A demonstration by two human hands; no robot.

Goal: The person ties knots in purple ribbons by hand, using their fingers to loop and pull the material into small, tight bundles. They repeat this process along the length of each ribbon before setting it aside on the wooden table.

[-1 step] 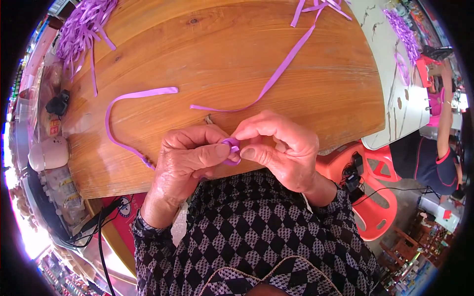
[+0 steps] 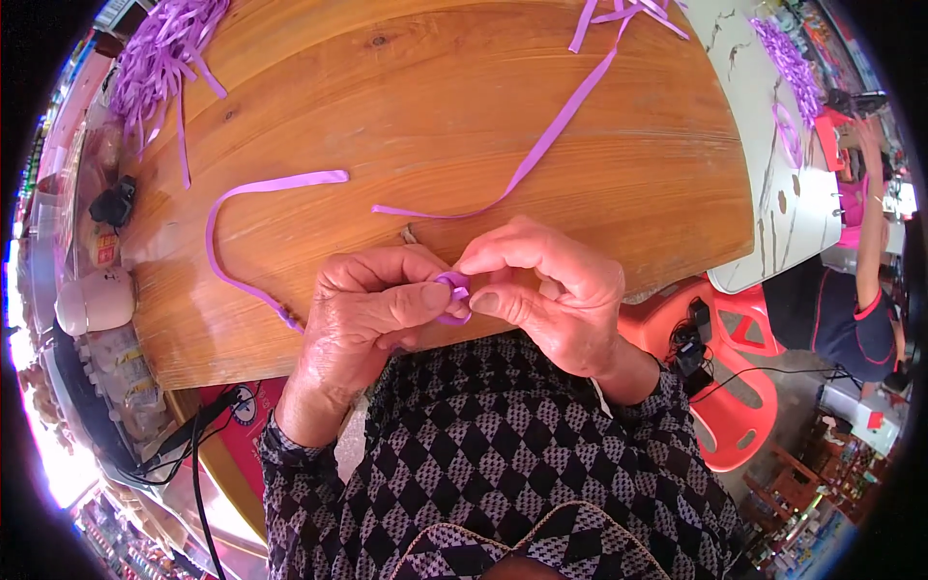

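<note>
Purple ribbon loop (image 2: pixel 452 295) sat mostly hidden, pinched between left hand (image 2: pixel 362 309) and right hand (image 2: pixel 541 285) above the wooden desk (image 2: pixel 435 126), unchanged from before.

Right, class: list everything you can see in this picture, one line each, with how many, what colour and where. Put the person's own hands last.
wooden table: one, brown, fills the upper middle
long ribbons: two, purple, lying loose across the table
ribbon bundle: one, purple, table's far left corner
ribbon ends: several, purple, top edge
plastic stool: one, red, right of the table
second table: one, pale, right, with purple ribbons on it
another person: one, dark and red clothing, far right
folded ribbon piece: one, purple, pinched between both hands
left hand: fingers on the piece
right hand: fingers on the piece
</note>
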